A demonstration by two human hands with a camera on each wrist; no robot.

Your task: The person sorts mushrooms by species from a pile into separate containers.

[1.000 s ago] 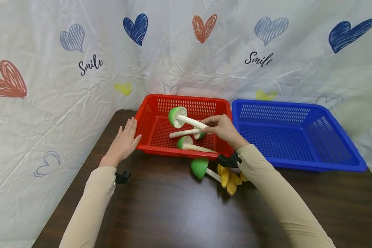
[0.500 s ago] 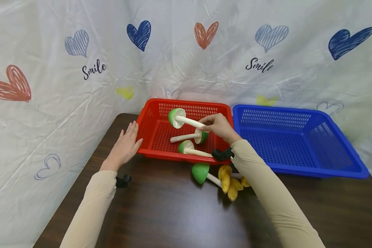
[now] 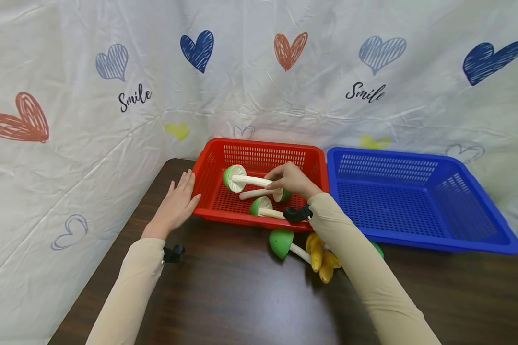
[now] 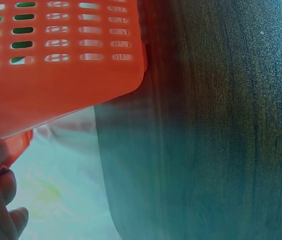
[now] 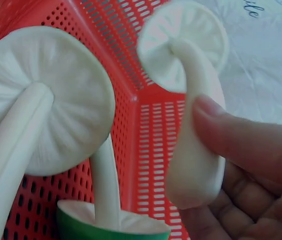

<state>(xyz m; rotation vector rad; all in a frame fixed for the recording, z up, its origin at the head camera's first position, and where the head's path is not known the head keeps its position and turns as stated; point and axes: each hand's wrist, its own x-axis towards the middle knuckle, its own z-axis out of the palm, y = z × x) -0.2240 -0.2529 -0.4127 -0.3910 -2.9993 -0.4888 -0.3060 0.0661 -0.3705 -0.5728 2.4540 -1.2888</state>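
Observation:
My right hand (image 3: 291,179) pinches the white stem of a green-capped toy mushroom (image 3: 235,178) between thumb and fingers, over the inside of the red basket (image 3: 237,219). In the right wrist view the thumb presses the stem of that mushroom (image 5: 201,125) near its thick end. Below it, another mushroom (image 3: 252,193) lies with its cap under my right hand, and a further mushroom (image 3: 261,207) lies near the basket's front wall. At the basket's left rim rests my left hand (image 3: 172,205), its fingers straight. Only its fingertips show in the left wrist view.
To the right of the red basket stands a blue basket (image 3: 488,211). In front of them on the dark table (image 3: 224,292) lie a green-capped mushroom (image 3: 281,243) and a bunch of yellow bananas (image 3: 323,261). Another green thing (image 3: 377,249) shows partly behind my right forearm.
My right hand has moved left and lower into the red basket with the mushroom. The left hand stays at the rim. The head view has tilted slightly.

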